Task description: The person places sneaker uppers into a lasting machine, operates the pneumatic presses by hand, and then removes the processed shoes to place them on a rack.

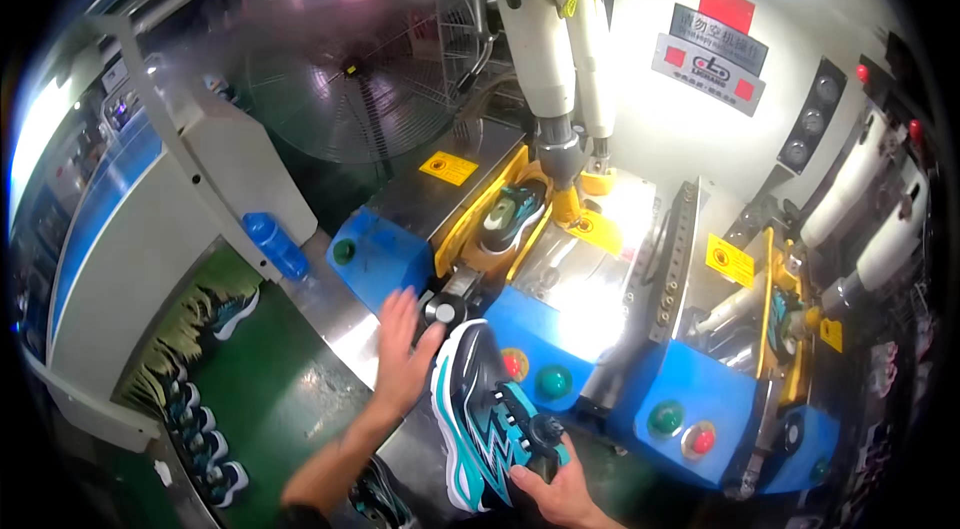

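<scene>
A black, teal and white sneaker (475, 409) stands tilted in front of me, its toe pointing away. My right hand (556, 491) is closed around its heel end, where a black fitting sticks out of the shoe's opening. Just left of the toe, my left hand (405, 354) is raised with fingers stretched and thumb apart, holding nothing. Its fingertips are near a round metal knob (444, 309) on the machine. A similar sneaker (514, 216) sits between yellow side pads in the pressing station ahead. Another dark shoe (380, 497) lies low, partly behind my left forearm.
Blue control housings carry a green button (554, 382) and a red button (515, 364). A second station (785, 319) holds a shoe at right. White cylinders (540, 39) hang above. At left are a blue bottle (275, 246), a green conveyor (285, 399) with several sneakers, and a large fan (350, 69).
</scene>
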Available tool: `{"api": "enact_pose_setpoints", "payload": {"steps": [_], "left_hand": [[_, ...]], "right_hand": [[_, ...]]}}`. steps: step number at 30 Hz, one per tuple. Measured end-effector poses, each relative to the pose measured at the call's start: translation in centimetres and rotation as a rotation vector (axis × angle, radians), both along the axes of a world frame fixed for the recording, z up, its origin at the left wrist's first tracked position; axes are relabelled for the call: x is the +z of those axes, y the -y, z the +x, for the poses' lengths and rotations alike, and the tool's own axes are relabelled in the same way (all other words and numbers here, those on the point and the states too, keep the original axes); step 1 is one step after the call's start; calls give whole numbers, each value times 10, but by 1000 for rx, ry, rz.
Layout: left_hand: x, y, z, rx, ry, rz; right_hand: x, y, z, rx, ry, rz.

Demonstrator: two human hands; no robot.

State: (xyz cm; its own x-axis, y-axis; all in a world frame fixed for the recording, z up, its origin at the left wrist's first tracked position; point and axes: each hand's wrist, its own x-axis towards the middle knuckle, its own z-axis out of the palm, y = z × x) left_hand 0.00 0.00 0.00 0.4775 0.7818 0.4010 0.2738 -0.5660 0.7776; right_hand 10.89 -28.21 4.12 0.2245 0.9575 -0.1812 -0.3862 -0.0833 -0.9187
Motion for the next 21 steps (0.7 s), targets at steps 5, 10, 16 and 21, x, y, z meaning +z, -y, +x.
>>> {"api": "enact_pose_setpoints", "payload": {"steps": [5, 10, 16, 21], "left_hand": [[-37, -199, 115, 73, -344, 45], [-73, -243, 151, -22, -261, -8], [9, -268, 39, -392, 447, -1118], [-42, -193, -157, 90, 1051, -928]], "right_hand": [[31, -83, 1, -130, 327, -59], [7, -125, 14, -235, 594, -356], [-27, -165, 9, -387, 373, -178], [24, -378, 46, -160, -256, -452]]}}
